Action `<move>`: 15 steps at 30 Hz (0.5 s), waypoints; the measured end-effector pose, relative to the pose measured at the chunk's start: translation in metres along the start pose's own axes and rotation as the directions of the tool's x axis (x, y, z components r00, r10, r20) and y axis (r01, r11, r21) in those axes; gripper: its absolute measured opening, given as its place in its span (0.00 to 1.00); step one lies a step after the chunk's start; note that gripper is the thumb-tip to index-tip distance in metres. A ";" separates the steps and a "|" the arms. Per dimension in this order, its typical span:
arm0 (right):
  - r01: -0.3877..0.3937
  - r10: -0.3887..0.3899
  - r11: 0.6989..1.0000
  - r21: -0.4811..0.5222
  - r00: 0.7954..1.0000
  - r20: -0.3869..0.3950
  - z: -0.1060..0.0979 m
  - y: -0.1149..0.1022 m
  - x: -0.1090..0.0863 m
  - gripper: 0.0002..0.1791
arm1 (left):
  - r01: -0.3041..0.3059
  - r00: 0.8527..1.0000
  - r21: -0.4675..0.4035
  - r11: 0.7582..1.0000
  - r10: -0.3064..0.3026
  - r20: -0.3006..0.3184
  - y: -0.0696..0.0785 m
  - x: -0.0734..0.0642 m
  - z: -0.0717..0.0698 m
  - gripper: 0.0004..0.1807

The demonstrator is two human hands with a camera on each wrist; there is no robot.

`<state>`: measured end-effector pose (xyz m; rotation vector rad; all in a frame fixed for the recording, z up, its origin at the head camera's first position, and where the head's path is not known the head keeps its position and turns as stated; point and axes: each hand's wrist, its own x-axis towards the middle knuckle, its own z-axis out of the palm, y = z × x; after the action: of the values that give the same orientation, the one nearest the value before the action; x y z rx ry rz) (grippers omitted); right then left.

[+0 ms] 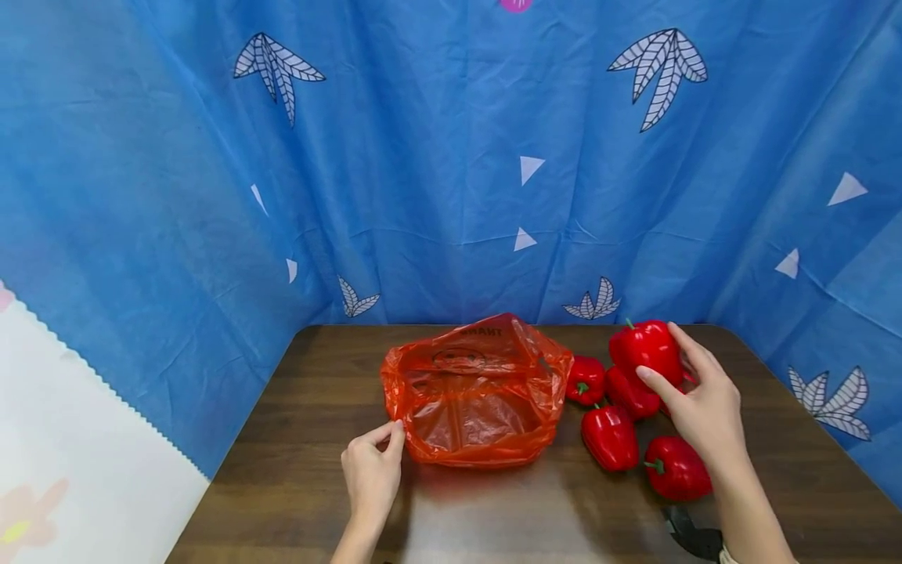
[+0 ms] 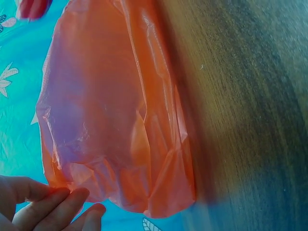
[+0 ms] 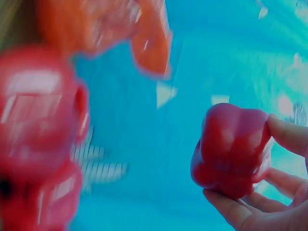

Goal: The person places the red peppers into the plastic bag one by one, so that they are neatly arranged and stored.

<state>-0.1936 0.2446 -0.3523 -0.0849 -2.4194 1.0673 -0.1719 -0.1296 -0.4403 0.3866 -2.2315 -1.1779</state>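
A thin orange-red plastic bag [image 1: 479, 423] stands on the table with its mouth spread open toward the viewer. My left hand [image 1: 373, 466] pinches the bag's rim at its near left corner; the left wrist view shows the fingertips on the crumpled edge of the bag [image 2: 106, 120]. In my right hand [image 1: 705, 399] is a red bell pepper [image 1: 647, 348], gripped between thumb and fingers above the other peppers. The right wrist view shows this bell pepper [image 3: 233, 149] from its lobed end, with the right hand [image 3: 279, 192] around it.
Several more red bell peppers lie right of the bag, among them one by its side [image 1: 585, 380], a nearer pepper [image 1: 610, 439] and another pepper [image 1: 678, 468]. A black strap-like object [image 1: 690, 533] shows beside the right wrist. Behind the wooden table [image 1: 282, 470] hangs a blue curtain [image 1: 451, 196].
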 end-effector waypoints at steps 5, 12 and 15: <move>0.003 -0.013 0.993 0.117 0.996 0.084 0.042 -0.037 0.007 0.41 | 0.013 1.000 -0.004 1.000 -0.013 0.005 0.001 0.000 0.000 0.05; -0.029 -0.012 0.984 0.173 0.973 0.232 0.109 -0.072 0.009 0.39 | -0.004 1.000 -0.004 1.000 0.004 -0.005 0.002 -0.001 0.001 0.05; -0.034 -0.008 0.988 0.148 0.962 0.271 0.139 -0.083 0.009 0.39 | -0.014 1.000 -0.005 1.000 0.014 -0.014 0.001 -0.001 0.002 0.05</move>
<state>-0.2538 0.0949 -0.3699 0.1045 -2.5680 1.3419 -0.1724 -0.1271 -0.4408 0.3760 -2.2147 -1.1704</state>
